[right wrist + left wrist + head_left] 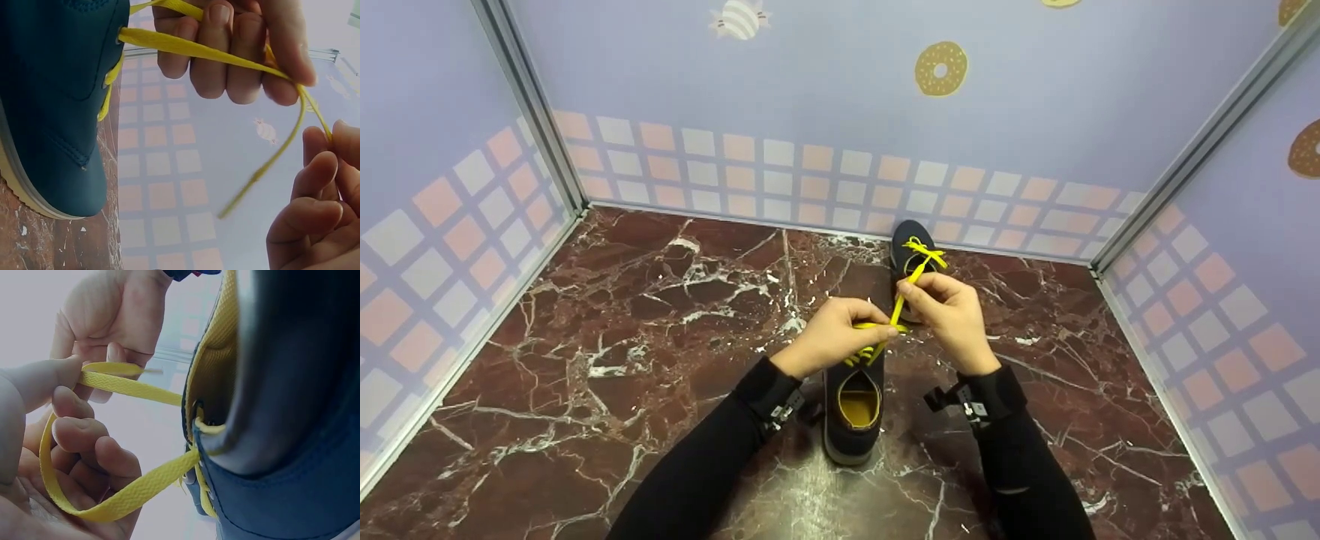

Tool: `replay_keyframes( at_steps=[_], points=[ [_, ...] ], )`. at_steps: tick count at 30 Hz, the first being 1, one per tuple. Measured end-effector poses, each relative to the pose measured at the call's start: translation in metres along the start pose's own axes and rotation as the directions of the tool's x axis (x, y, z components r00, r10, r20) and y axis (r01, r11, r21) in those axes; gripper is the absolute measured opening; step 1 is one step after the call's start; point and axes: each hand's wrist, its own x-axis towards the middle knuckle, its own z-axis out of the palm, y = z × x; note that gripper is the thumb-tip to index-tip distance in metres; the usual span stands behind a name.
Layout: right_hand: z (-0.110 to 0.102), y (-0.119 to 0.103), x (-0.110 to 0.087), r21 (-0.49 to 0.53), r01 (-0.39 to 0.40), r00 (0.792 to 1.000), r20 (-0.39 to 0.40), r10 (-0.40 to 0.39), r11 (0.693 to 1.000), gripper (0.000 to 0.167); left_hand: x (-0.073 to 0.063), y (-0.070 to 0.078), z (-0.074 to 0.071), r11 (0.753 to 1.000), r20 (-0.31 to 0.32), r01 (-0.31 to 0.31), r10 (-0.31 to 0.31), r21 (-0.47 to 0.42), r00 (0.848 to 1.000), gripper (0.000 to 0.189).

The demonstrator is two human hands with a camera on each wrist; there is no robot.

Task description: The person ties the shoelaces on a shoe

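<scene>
A dark blue shoe point(847, 448) with a yellow lining stands on the floor, toe pointing away, below and between the two hands. My left hand point(840, 334) pinches its flat yellow shoelace point(899, 304) between thumb and index finger above the laced part. To the right and slightly farther off, my right hand point(952, 311) pinches the same lace higher up, with thumb against fingertips. In the left wrist view, a lace loop point(126, 502) hangs across the left fingers from the eyelets. A loose lace end point(256, 175) dangles below the left thumb in the right wrist view.
A second dark shoe point(911, 232), its yellow lace tied in a bow point(922, 250), sits against the back wall point(810, 90), partly behind the right hand. The floor point(660, 375) is dark red marble pattern. Patterned panels point(427, 187) enclose it on the left and right.
</scene>
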Motion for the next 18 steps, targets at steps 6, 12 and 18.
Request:
replay_keyframes(
  at_steps=[6, 12, 18],
  points=[
    [-0.003, 0.010, 0.003, -0.049, -0.107, 0.993, 0.035, 0.109, 0.993, 0.023, -0.002, -0.001, 0.000, 0.999, -0.012, 0.023, -0.023, -0.039, 1.000, 0.017],
    [-0.007, 0.017, 0.004, -0.170, -0.235, 0.966, 0.071, 0.250, 0.957, 0.036, -0.002, -0.004, -0.002, 0.998, -0.074, 0.041, -0.044, -0.047, 0.996, 0.015],
    [-0.012, 0.013, 0.004, -0.263, -0.199, 0.955, 0.165, 0.247, 0.944, 0.038, -0.002, -0.006, -0.004, 0.992, -0.130, 0.100, -0.110, -0.082, 0.985, 0.014]
  ],
)
